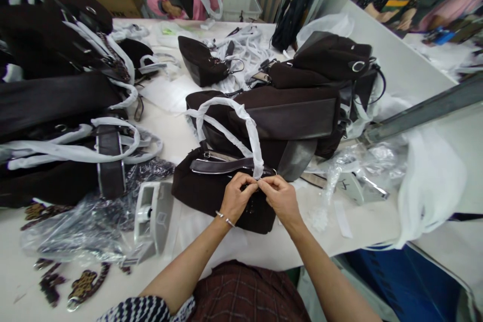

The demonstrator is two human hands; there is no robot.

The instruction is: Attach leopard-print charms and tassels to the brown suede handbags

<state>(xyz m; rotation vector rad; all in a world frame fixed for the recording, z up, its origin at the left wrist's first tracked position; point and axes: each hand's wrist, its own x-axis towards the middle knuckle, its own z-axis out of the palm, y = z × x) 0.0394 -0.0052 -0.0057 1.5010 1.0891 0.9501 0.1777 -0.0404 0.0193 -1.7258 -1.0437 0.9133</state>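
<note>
A dark brown handbag (204,186) lies on the white table in front of me, its handles (251,131) wrapped in white material and arched upward. Both my left hand (238,195) and my right hand (279,197) are at the lower right end of the wrapped handle, fingertips pinched together and almost touching. The white wrapping's end is between them. A bracelet circles my left wrist. Under the handles a dark strap with a shiny edge (221,165) lies across the bag top.
More dark bags (287,110) are piled behind and at the left (49,100). A white tape dispenser (153,216), clear plastic (86,231) and patterned charms (85,287) lie left. White foam sheets (433,181) hang at the right edge. Across the table, a person in pink (162,0) holds a bag.
</note>
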